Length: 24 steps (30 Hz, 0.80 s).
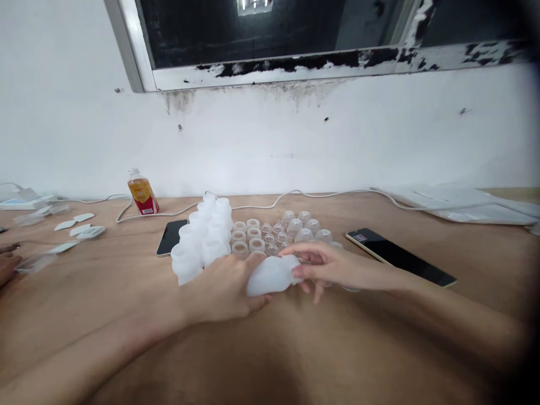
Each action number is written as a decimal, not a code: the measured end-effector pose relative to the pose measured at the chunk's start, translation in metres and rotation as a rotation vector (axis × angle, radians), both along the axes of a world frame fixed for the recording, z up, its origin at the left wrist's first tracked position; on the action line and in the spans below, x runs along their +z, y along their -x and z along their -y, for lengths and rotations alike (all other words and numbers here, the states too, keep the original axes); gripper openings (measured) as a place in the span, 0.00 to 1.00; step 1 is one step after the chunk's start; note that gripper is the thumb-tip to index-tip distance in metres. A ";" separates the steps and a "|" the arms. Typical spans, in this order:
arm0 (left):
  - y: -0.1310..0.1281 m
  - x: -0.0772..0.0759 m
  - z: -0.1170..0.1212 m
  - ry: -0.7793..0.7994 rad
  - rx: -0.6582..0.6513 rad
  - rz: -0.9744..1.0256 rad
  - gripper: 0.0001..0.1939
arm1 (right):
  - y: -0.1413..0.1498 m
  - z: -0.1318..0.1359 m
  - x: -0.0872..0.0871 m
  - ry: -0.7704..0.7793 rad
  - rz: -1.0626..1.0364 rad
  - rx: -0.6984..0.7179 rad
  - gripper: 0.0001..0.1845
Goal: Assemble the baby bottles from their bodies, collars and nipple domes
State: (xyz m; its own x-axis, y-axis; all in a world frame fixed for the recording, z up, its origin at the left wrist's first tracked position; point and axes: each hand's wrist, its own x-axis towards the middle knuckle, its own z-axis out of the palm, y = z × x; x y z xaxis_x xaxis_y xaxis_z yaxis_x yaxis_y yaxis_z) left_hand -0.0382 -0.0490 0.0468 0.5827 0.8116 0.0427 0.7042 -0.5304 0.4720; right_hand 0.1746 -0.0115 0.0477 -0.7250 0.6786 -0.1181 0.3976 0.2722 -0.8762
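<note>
Between my two hands is a translucent white plastic bottle (272, 275), tilted onto its side with its narrower end to the right. My left hand (230, 284) wraps round its wide end. The thumb and fingers of my right hand (314, 267) close on the narrow end; any small part there is hidden. Just beyond my left hand stand rows of similar white bottles (215, 230). Right of them lie clear rings (239, 248), then small clear domed pieces (269, 238) and larger clear domes (304, 234), partly covered by my right hand.
A dark phone (169, 237) lies left of the bottles, another phone (400, 256) on the right. A drink bottle (143, 192) stands near the wall. A white cable (295, 193) crosses the back. Plastic bags (455, 203) lie back right. Another person's hand (8, 265) is at far left, near white pieces (84, 217).
</note>
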 end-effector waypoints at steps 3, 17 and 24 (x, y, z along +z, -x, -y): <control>0.002 0.003 -0.001 0.441 -0.028 0.171 0.20 | -0.007 0.009 0.003 -0.377 -0.031 0.023 0.15; 0.012 -0.005 0.016 0.373 0.026 0.271 0.24 | -0.011 0.013 0.002 -0.062 0.010 -0.119 0.15; 0.028 0.002 0.042 0.297 0.021 0.119 0.19 | -0.020 0.019 0.013 -0.181 0.084 -0.203 0.13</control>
